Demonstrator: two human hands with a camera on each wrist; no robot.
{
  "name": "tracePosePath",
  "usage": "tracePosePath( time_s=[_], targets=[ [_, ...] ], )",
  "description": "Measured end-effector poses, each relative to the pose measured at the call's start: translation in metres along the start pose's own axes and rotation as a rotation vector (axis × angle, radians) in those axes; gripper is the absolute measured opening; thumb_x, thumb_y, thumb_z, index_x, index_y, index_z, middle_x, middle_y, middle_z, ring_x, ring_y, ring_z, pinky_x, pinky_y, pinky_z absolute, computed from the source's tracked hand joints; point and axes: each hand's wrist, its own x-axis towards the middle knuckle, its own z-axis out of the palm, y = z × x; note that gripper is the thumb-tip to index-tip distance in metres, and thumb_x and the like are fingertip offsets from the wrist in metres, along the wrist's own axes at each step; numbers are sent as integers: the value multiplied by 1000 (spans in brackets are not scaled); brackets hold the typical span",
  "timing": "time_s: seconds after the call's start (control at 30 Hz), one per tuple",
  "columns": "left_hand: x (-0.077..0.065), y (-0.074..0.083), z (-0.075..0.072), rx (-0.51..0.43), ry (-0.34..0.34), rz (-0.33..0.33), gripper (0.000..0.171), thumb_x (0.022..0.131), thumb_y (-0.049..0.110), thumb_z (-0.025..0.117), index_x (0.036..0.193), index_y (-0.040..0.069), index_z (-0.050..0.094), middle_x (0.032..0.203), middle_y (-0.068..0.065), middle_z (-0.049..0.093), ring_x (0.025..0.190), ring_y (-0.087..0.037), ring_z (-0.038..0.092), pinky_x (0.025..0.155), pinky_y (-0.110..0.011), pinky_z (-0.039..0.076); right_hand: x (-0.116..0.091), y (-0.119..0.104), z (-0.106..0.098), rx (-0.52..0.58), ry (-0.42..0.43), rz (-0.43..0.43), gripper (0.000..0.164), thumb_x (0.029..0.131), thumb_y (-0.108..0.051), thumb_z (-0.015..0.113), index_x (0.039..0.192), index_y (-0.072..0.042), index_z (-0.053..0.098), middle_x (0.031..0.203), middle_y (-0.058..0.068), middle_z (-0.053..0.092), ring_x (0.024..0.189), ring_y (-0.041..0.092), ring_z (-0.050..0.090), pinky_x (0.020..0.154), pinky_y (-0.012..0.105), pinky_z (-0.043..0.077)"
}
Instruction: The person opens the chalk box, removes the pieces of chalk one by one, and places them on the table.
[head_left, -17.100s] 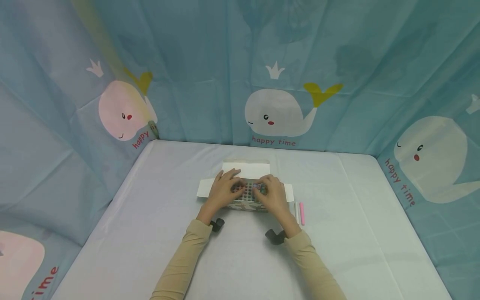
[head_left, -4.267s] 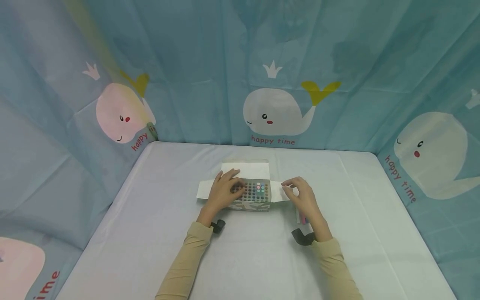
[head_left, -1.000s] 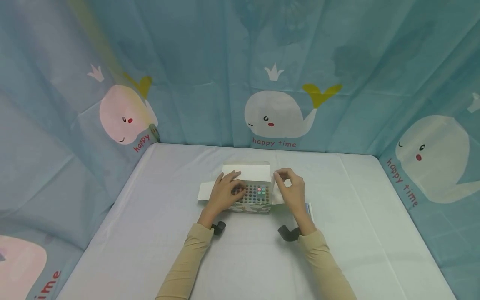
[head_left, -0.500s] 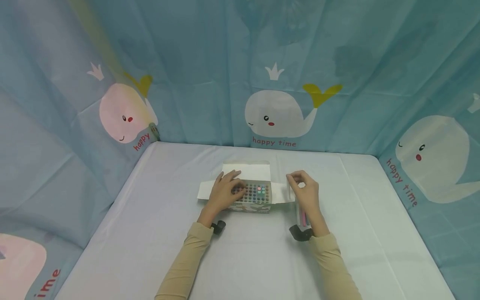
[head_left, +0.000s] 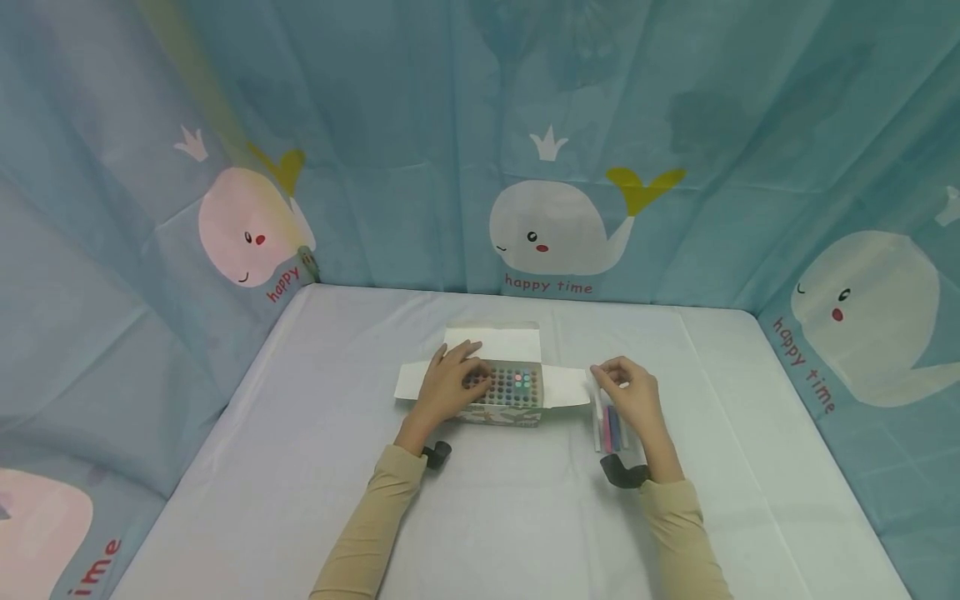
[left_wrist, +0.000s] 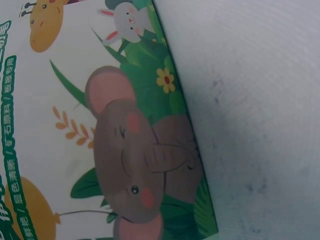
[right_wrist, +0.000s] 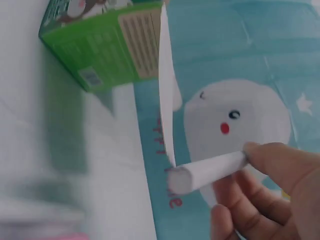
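Note:
An open cardboard chalk box (head_left: 517, 416) stands mid-table, with rows of coloured chalk ends (head_left: 504, 387) showing inside. Across its left part lies my left hand (head_left: 446, 385), thumb and index bent over the chalk ends and other fingers spread toward the back. Right of the box, my right hand (head_left: 632, 396) pinches a white chalk stick (right_wrist: 210, 170) between thumb and fingers, its round end facing the right wrist camera. Below that hand several chalk sticks (head_left: 607, 432), white, pink and blue-purple, lie side by side on the table. The left wrist view shows the box's printed elephant side (left_wrist: 135, 150), not the fingers.
The box's back lid (head_left: 493, 340) is raised, and its side flaps (head_left: 566, 387) stick out left and right. White cloth covers the table (head_left: 495, 508). A blue curtain with whales (head_left: 555, 225) hangs behind and at both sides.
Over the last second my right hand has moved right, from the box's right edge to above the loose chalks, carrying a white stick. More sticks lie there than 17 seconds ago. The left hand stays put.

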Motion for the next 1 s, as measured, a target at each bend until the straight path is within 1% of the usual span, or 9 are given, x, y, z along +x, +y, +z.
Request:
tracePosePath(
  time_s=[0.07,0.1,0.23,0.3,0.43,0.53,0.63,0.83,1.0],
  targets=[
    [0,0,0,3,-2,-1,13,81,44,57,86,32,61,131,0,43,127,-18,31,110,-43,12,0,4,-5,-23,-37,29,26,83,-37,58,85,-11,61,76,3,62,73,17,56,60,33,45],
    [0,0,1,4,-3,-2,13,81,44,56,86,32,61,131,1,43,127,-18,31,111,-43,12,0,5,-8,-33,-64,44,28,83,-39,57,86,-12,61,78,3,63,75,18,57,65,31,45],
    [0,0,1,1,-5,-8,14,81,44,57,86,32,61,132,0,43,127,-18,30,111,-43,12,0,14,-18,-80,-154,100,33,84,-42,54,90,-10,60,86,7,64,83,23,58,68,32,48],
    [0,0,1,-8,-2,-8,13,80,43,57,86,32,61,132,0,43,127,-19,31,110,-43,12,0,19,-21,-106,-185,125,35,84,-42,53,90,-9,60,90,9,64,85,24,58,68,33,49],
    [0,1,0,-19,7,-3,14,80,42,59,86,30,62,131,-1,44,127,-20,32,110,-43,12,-1,30,-28,-170,-209,165,37,84,-42,53,90,-6,60,94,13,63,87,25,58,69,35,50],
    [0,1,0,-13,7,1,14,80,42,58,86,30,61,131,-1,43,127,-20,32,110,-43,13,-2,36,-34,-217,-222,194,38,85,-40,53,90,-4,59,94,15,62,83,25,56,66,35,49],
    [1,1,0,-4,7,2,14,80,43,58,86,31,61,131,0,43,127,-20,32,110,-43,13,-3,41,-37,-251,-247,221,38,85,-39,54,90,-2,59,90,15,61,77,23,54,63,33,47],
    [1,0,1,2,10,6,13,80,42,58,86,31,61,132,0,43,127,-19,31,111,-42,12,-2,48,-37,-280,-298,275,37,85,-36,54,90,0,59,85,13,59,74,21,52,58,31,45],
    [0,0,1,-8,13,12,13,80,41,59,86,30,61,132,0,43,127,-19,32,111,-43,12,-3,54,-36,-292,-315,281,35,85,-34,54,89,0,59,80,11,61,72,21,52,57,29,45]
  ],
)
